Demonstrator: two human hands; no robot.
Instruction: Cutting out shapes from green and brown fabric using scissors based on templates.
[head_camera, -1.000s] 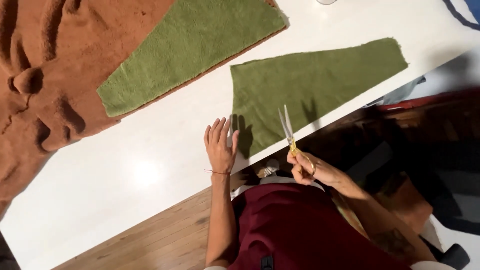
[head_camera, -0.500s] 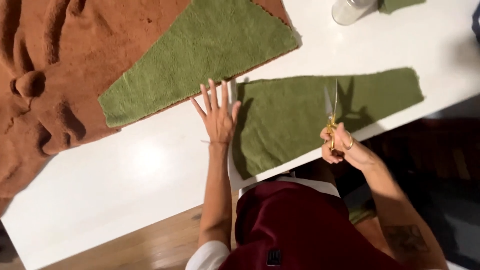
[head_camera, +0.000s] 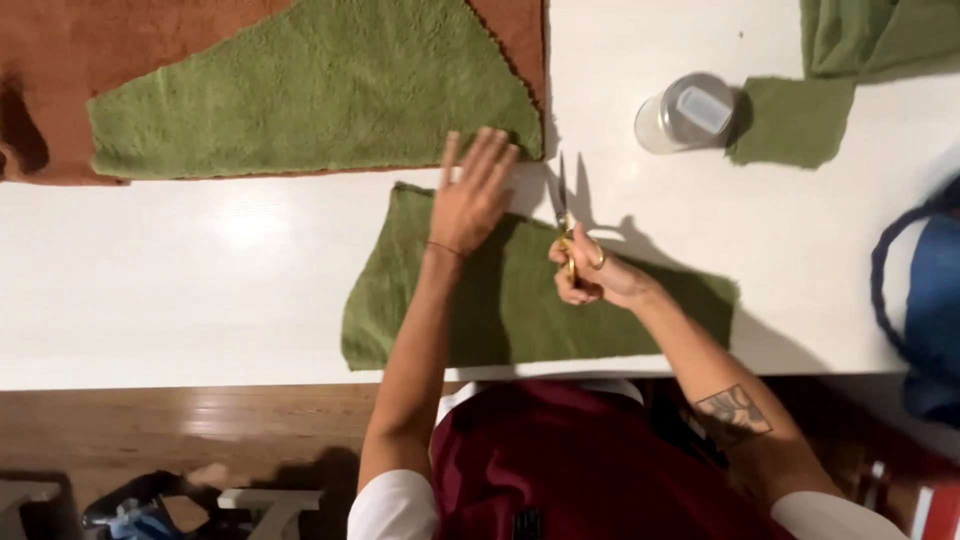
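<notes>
Left hand (head_camera: 473, 195) flat, fingers spread, pressing green fabric (head_camera: 520, 300) at table's (head_camera: 200, 280) near edge. Right hand (head_camera: 590, 272) clenched around gold scissors (head_camera: 563, 215), blades pointing twelve o'clock.

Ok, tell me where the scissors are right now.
In the head view, the scissors are in the right hand, blades pointing away, over the far edge of the near green cloth, just right of the left hand.

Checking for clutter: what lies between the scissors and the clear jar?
Only bare white table, in the head view, between scissors and jar.
</notes>
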